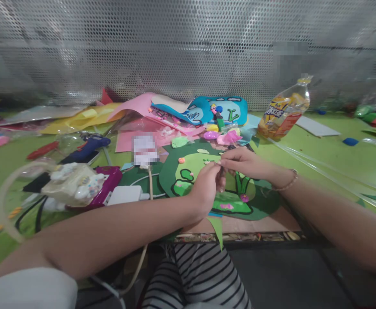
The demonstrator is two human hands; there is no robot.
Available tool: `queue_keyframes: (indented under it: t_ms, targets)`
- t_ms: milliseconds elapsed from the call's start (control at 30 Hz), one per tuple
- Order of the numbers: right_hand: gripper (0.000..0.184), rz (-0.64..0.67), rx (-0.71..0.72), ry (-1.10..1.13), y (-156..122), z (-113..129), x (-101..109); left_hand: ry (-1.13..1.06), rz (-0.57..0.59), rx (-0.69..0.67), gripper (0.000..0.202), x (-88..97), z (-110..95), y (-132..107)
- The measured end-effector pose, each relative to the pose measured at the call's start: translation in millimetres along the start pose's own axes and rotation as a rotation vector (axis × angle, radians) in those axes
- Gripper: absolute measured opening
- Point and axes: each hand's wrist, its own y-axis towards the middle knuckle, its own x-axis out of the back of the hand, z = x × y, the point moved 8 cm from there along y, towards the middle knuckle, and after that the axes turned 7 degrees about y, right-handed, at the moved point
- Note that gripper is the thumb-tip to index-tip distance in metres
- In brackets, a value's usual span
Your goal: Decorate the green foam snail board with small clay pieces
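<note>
My left hand (206, 186) and my right hand (246, 163) meet fingertip to fingertip above a green paper craft (170, 176). Both are closed in a pinch; whatever lies between the fingers is too small or hidden to name. The craft is a dark green rounded sheet with a lighter green middle, clay shapes outlined in black, and pink clay bits. A purple clay flower (245, 198) sits on it beneath my right wrist. Just beyond the craft lie lumps of soft clay: light green (179, 142), purple (210, 135) and pink (229, 137).
A blue decorated craft (239, 109) leans on pink paper (126, 111) at the back. On the right stands a tilted plastic bottle (284, 109) with wrappers inside. Leftward are a power strip (113, 178), a white charger (125, 195), cables and a blue glue gun (89, 148).
</note>
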Motion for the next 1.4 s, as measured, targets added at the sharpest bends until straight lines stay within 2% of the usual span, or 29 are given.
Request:
queue_keyframes:
  t_ms: [1400]
  targets:
    - [0.045, 0.018, 0.002, -0.012, 1.0, 2.9, -3.2, 0.011, 0.009, -0.012, 0.022, -0.3, 0.8, 1.2]
